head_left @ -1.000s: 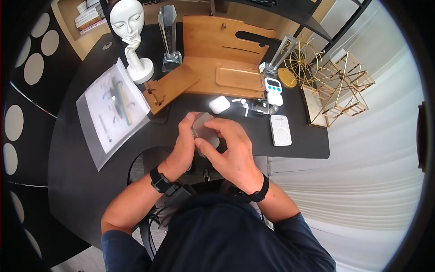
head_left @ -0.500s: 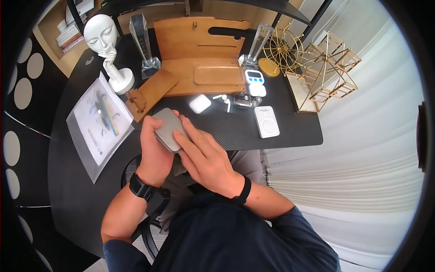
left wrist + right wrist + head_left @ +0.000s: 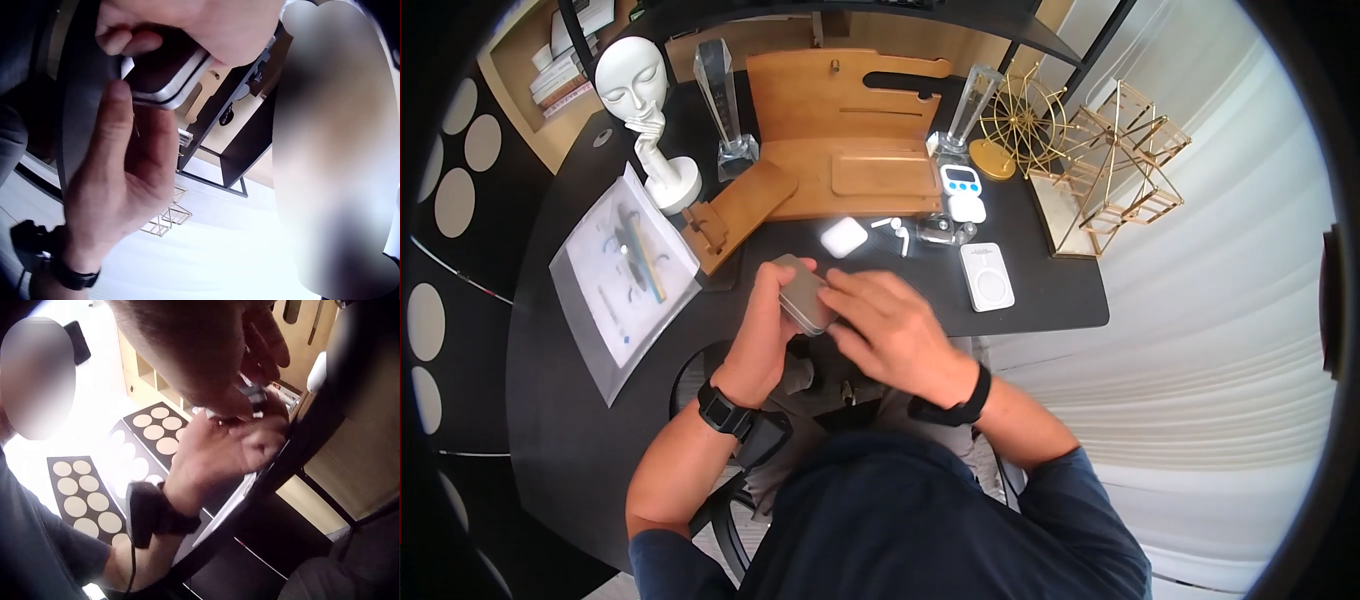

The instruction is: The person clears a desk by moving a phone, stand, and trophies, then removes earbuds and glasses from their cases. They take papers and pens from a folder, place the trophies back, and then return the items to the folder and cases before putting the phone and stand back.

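Note:
A flat grey case with rounded corners is held up over the near edge of the desk. My left hand grips it from the left, thumb on its top face. The left wrist view shows the case with a shiny metal rim and a dark face. My right hand is at the case's right side, its fingertips close to the edge and the thumb apart below them. In the right wrist view the hands overlap and mostly hide the case.
On the black desk lie a white earbud case, loose earbuds, a white power bank and a small timer. A wooden organizer stands behind. A document sleeve and white statue are left, a gold wheel ornament right.
The case has been tilted and turned in my left hand, ending slightly right of where it was half a second ago. My right hand has shifted from lying over the case to its right edge.

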`<state>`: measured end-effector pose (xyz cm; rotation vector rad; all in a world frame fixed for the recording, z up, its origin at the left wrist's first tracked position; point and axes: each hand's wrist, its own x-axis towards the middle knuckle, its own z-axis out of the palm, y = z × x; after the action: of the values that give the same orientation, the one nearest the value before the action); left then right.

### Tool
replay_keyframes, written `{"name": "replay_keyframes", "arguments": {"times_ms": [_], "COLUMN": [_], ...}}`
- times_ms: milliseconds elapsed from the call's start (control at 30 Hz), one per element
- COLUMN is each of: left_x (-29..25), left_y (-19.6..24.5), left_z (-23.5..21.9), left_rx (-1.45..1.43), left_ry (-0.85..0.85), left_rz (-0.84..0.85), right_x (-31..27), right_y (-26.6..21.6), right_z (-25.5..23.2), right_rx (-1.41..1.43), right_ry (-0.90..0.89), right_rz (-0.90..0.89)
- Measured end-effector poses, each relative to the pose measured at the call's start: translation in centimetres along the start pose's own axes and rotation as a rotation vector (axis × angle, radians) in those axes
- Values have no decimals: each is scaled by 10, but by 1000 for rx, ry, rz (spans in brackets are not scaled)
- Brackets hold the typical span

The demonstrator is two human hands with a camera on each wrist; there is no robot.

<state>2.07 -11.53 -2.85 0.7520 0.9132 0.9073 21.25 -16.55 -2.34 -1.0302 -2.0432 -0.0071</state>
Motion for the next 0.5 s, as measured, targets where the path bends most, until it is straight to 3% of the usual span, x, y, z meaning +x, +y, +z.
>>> {"name": "replay_keyframes", "arguments": {"times_ms": [133,167,233,333,433,500], "left_x": [5,6,7,9,8,8], "left_y": [10,10,7,6,5,6], "left_z": [-9,-8,-9,-9,-10,-9], "left_rx": [143,183,268,372,402,412], "left_ry": [-3,9,28,35,20,19], "left_rz": [7,23,54,96,103,100], "right_x": [30,35,47,57,63,57], "right_y": [52,71,112,152,160,167], "right_z": [-40,-45,-60,-66,-58,-49], "right_rx": [-153,-243,-462,-463,-419,-413], "right_ry": [-29,-9,-41,-150,-253,-243], "right_rz": [6,160,266,518,683,533]}}
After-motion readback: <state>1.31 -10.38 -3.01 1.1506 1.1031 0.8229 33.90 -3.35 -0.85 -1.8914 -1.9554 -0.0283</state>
